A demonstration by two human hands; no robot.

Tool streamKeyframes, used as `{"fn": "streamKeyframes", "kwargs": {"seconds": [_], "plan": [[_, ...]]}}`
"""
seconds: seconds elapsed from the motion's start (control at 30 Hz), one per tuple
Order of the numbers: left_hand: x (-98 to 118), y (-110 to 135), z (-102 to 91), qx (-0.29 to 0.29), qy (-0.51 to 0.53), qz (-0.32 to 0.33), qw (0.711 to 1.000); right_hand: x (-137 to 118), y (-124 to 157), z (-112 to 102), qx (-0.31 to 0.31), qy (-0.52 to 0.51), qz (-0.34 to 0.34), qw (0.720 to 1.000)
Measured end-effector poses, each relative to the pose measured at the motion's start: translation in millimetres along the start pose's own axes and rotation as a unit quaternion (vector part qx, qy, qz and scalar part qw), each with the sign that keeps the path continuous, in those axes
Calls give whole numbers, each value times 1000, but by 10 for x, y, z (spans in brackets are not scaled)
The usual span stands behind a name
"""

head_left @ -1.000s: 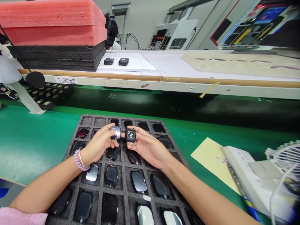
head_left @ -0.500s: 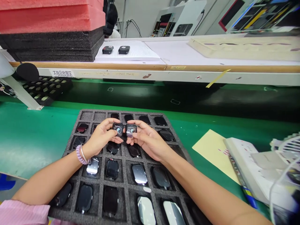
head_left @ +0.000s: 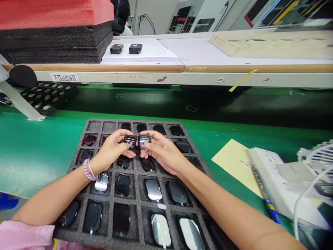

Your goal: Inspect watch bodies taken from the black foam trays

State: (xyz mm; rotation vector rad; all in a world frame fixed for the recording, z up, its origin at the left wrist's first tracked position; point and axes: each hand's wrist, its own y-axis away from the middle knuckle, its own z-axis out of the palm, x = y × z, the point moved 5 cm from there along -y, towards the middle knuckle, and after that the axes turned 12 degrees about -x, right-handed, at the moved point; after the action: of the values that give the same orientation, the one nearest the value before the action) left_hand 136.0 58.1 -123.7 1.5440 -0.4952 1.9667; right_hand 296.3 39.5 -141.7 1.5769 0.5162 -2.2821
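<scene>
My left hand [head_left: 110, 151] grips a small dark watch body [head_left: 130, 140] by its edges, screen turned up. Beside it, my right hand [head_left: 162, 154] grips a second watch body [head_left: 144, 141], the two touching side by side. Both are held just above a grey foam tray [head_left: 139, 185] whose square cells hold several more watch bodies, screens up. A purple hair tie and a bangle circle my left wrist.
The tray lies on a green mat. A yellow sheet [head_left: 235, 166], a white box and a small white fan [head_left: 316, 161] sit at the right. Behind, a raised shelf carries two watch bodies on white paper [head_left: 140, 52] and stacked red and black foam [head_left: 57, 31]. Another tray [head_left: 45, 97] sits far left.
Both hands have sunk slightly toward the tray and brought the two watch bodies together. The watches have been turned, and their faces now show lines of text instead of a dial.
</scene>
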Motion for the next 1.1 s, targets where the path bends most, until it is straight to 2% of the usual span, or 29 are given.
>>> {"fn": "streamKeyframes", "kwargs": {"seconds": [0.37, 0.67, 0.93, 1.1], "plan": [[6, -1, 2, 12, -5, 1, 1000, -69, 27, 56, 0, 35, 0, 999], [13, 4, 7, 1, 20, 7, 1000, -64, 19, 42, -4, 35, -4, 999], [-19, 7, 18, -3, 17, -18, 1000, -21, 4, 8, 33, 12, 19, 999], [-8, 16, 32, -17, 15, -16, 1000, -25, 0, 14, 31, 3, 20, 999]]}}
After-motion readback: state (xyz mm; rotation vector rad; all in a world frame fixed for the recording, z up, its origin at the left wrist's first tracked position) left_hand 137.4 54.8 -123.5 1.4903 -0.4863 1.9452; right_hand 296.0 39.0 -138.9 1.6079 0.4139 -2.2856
